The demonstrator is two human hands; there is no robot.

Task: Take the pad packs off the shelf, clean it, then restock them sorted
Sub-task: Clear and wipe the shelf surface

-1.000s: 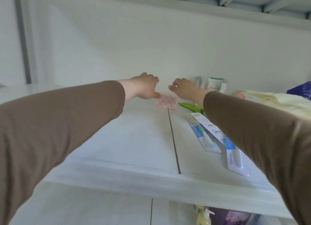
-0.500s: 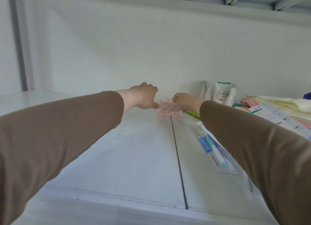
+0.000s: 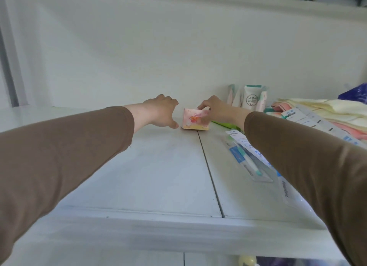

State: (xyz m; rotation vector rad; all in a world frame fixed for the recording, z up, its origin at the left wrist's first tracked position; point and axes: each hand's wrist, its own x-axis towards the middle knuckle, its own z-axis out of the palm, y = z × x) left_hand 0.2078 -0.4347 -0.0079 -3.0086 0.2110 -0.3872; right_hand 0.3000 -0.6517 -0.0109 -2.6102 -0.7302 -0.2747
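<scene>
A small pink pad pack with a cartoon print stands tilted up on its lower edge at the back of the white shelf. My right hand pinches its top right corner between fingers and thumb. My left hand rests on the shelf just left of the pack, fingers loosely apart, thumb close to the pack's lower left corner; whether it touches is unclear. Both arms wear brown sleeves.
Right of the pack lie a green packet, packaged toothbrushes, and folded yellow and pink towels with flat packets on top. White tubes stand against the back wall. A seam splits the shelf.
The pink pack lay flat on the shelf before; my right hand has gripped its corner and tipped it up on edge. My left hand stays beside it.
</scene>
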